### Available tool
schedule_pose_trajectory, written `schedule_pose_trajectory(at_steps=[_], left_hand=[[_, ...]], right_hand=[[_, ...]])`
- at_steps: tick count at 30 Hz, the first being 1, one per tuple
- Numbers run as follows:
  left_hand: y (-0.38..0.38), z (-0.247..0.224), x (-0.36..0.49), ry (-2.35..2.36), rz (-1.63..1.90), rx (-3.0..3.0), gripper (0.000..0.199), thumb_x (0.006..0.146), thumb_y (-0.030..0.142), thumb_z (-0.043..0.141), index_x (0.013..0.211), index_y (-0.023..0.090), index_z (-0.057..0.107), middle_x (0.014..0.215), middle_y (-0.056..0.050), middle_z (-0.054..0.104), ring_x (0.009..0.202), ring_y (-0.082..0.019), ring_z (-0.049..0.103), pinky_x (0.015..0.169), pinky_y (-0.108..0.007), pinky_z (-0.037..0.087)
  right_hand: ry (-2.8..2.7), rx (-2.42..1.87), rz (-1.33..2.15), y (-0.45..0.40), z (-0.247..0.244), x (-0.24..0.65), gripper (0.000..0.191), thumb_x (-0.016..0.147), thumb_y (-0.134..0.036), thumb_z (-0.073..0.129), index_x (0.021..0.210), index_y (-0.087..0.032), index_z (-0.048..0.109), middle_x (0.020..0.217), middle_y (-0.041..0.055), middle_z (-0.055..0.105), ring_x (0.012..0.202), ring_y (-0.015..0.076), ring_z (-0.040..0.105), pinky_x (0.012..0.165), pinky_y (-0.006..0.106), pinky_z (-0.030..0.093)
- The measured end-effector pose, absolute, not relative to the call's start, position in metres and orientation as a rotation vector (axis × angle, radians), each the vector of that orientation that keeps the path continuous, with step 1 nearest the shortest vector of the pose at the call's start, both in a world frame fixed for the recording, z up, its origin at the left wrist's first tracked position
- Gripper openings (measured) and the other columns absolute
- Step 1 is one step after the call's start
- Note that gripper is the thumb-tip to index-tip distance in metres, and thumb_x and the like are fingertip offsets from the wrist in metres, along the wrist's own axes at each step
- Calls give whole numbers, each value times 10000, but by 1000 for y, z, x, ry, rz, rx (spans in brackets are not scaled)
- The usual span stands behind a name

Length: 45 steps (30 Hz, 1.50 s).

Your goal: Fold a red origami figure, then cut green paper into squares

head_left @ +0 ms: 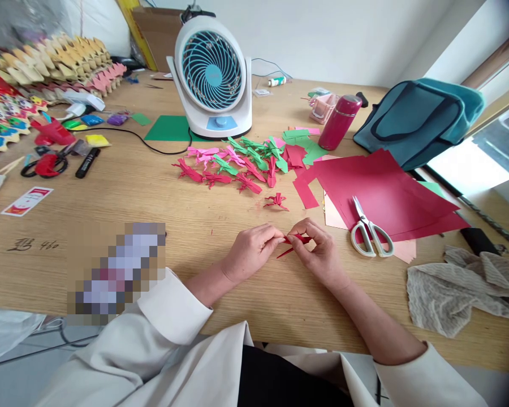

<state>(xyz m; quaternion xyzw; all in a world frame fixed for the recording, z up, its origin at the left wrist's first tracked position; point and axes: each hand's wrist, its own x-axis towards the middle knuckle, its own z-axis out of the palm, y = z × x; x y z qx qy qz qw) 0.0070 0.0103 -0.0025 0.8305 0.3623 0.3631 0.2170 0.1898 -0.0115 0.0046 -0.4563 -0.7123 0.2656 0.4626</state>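
Note:
Between my two hands is a small folded red paper piece (301, 239), held just above the table. My left hand (254, 249) pinches its left end between thumb and forefinger. The fingers of my right hand (318, 249) are closed round its right part, hiding some of it; one thin point sticks out below. Just beyond my hands lies a folded red paper figure (276, 201) with thin legs. Farther back is a cluster of similar folded figures in red, pink and green (254, 155). White-handled scissors (370, 232) rest to the right of my right hand.
Red paper sheets (377, 186) lie under the scissors. Behind stand a fan (213, 73), a red flask (340, 121) and a teal bag (419, 121). A cloth (445, 288) lies at right. A marker (87, 163) and black-handled scissors (44, 165) are at left; a blurred object (119, 268) lies by my left sleeve.

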Motion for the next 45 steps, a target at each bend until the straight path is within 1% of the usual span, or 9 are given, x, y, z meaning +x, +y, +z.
schedule_pose_trajectory(at_steps=[6, 14, 18, 29, 35, 38, 40, 42, 45], left_hand=[[11, -3, 6, 1016, 977, 2285, 119, 951, 223, 542, 903, 198, 648, 817, 4, 696, 754, -117, 644, 703, -217, 456], [10, -1, 5, 1064, 915, 2270, 122, 941, 201, 536, 867, 198, 633, 766, 17, 696, 690, -113, 645, 653, -214, 450], [12, -2, 5, 1048, 897, 2239, 117, 933, 182, 539, 888, 195, 646, 799, 12, 712, 716, -113, 655, 682, -208, 459], [12, -3, 7, 1056, 862, 2110, 180, 926, 186, 504, 808, 181, 639, 674, 32, 663, 622, -94, 593, 645, -202, 438], [18, -8, 5, 1058, 870, 2199, 114, 904, 177, 549, 870, 188, 658, 781, 19, 676, 655, -100, 573, 671, -217, 427], [17, -7, 6, 1070, 861, 2190, 109, 894, 160, 547, 833, 177, 636, 735, 25, 652, 630, -96, 553, 654, -217, 414], [16, -7, 7, 1083, 847, 2115, 117, 889, 162, 550, 794, 172, 619, 663, 42, 620, 577, -82, 528, 614, -206, 402], [15, -7, 8, 1091, 841, 2006, 135, 892, 187, 551, 770, 170, 607, 595, 56, 585, 529, -71, 510, 570, -195, 392], [13, -8, 11, 1081, 880, 1826, 159, 894, 233, 553, 758, 165, 600, 579, 49, 590, 508, -70, 533, 538, -186, 408]], right_hand=[[-1743, -1126, 625, -10, 4, 192, 90, 893, -195, 593, 804, -208, 586, 782, 13, 569, 690, 140, 535, 610, 275, 463], [-1703, -1169, 649, -10, 6, 191, 93, 887, -194, 601, 795, -207, 604, 777, 9, 572, 673, 135, 519, 601, 275, 452], [-1698, -1174, 649, -9, 4, 193, 114, 894, -202, 596, 782, -202, 616, 756, 5, 561, 662, 132, 504, 597, 277, 438], [-1696, -1187, 645, -5, 1, 198, 118, 893, -281, 629, 801, -207, 621, 769, 11, 581, 669, 142, 517, 594, 286, 438], [-1734, -1151, 621, -4, -1, 200, 149, 904, -282, 627, 774, -210, 614, 767, 19, 585, 678, 151, 527, 597, 295, 436], [-1731, -1161, 630, -3, -3, 201, 143, 904, -286, 630, 782, -212, 625, 778, 19, 589, 688, 151, 535, 615, 300, 445], [-1704, -1182, 664, -3, -5, 202, 121, 902, -312, 635, 826, -218, 639, 806, 22, 603, 718, 159, 557, 654, 311, 470], [-1624, -1188, 725, -2, -9, 203, 139, 883, -351, 661, 953, -232, 644, 872, 27, 626, 768, 169, 593, 717, 329, 505], [-1452, -1144, 861, 0, -11, 204, 400, 842, -397, 711, 1193, -265, 572, 973, 38, 650, 839, 177, 639, 779, 341, 540]])
